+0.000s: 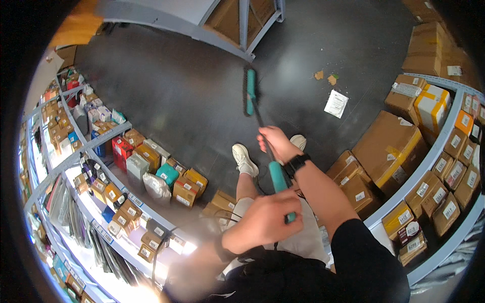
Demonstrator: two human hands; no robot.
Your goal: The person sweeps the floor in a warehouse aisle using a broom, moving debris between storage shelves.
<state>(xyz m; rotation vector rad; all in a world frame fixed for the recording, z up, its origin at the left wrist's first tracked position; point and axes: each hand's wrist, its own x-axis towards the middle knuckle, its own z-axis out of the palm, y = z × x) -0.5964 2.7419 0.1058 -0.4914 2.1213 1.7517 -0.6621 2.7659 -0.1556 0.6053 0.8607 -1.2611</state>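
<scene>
A push broom [250,92] with a green head and dark bristles touches the dark floor ahead of my feet. Its pole, black with green parts, runs back towards my body. My right hand [278,144], with a black watch on the wrist, grips the black part of the pole, nearer the head. Around the green upper end closes my left hand [265,219], close to my waist. To the right of the broom head, a white printed packet [336,103] lies flat on the floor, with torn brown scraps [325,77] just beyond it.
Metal shelving [110,136] full of parcels curves along the left. More shelving [435,140] holds cartons on the right, with a large cardboard box [390,151] beside it on the floor. A rack's metal foot [248,56] stands just beyond the broom head. Parcels [189,189] lie near my left shoe.
</scene>
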